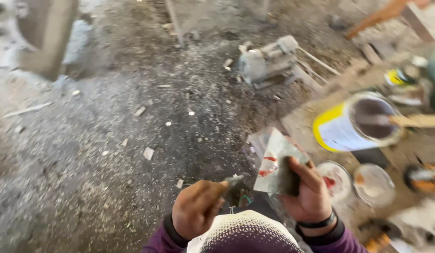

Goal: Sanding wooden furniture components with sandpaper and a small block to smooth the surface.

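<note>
The right hand [311,194] has its grip closed around a flat, pale scrap of board [278,161], thumb across a dark smear of paste on it, tilting the face up, probably so the paste stays reachable. Just left, the left hand [196,208] pinches a small blade-like tool [234,179] whose tip points toward the board's near edge, close but apart. Farther right stand an open yellow can [339,129] and two round lids [355,180] on the dusty floor [109,154].

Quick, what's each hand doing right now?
Left hand: closed around a small dark tool, too blurred to name.
Right hand: closed, holding a flat sheet smeared with a dark patch.
</note>
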